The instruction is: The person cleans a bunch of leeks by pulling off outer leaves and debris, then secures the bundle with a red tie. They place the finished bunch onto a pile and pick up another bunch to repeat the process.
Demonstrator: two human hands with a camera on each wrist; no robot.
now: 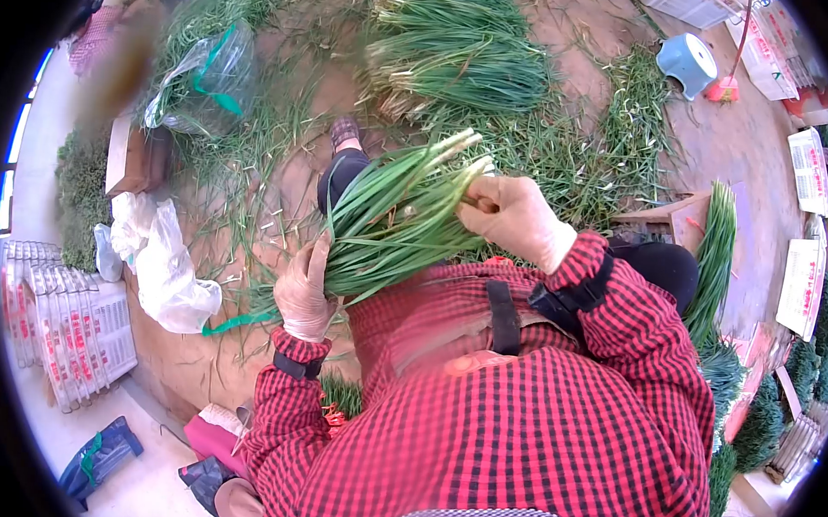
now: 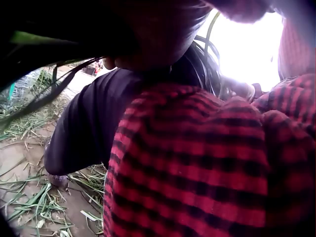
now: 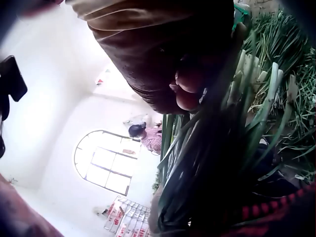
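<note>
A loose bunch of garlic chives [image 1: 392,225], long green leaves with pale stem ends, lies across the person's lap in the head view. Around its leafy end the gloved left hand [image 1: 303,292] grips, thumb on top. At the pale end, the gloved right hand [image 1: 521,219] pinches some stems between curled fingers and thumb. Seen from the right wrist, the stems [image 3: 269,94] fan out beside the dark, shadowed right hand [image 3: 148,49]. The left wrist view shows mostly the checked jacket [image 2: 192,163], with the left hand dark at the top.
Stacked chives [image 1: 460,53] lie on the floor ahead, with loose leaves scattered around. A blue stool [image 1: 688,65] stands at the upper right. More chives [image 1: 715,258] lean by the right knee. White plastic bags [image 1: 175,271] and stacked white crates [image 1: 78,336] are at the left.
</note>
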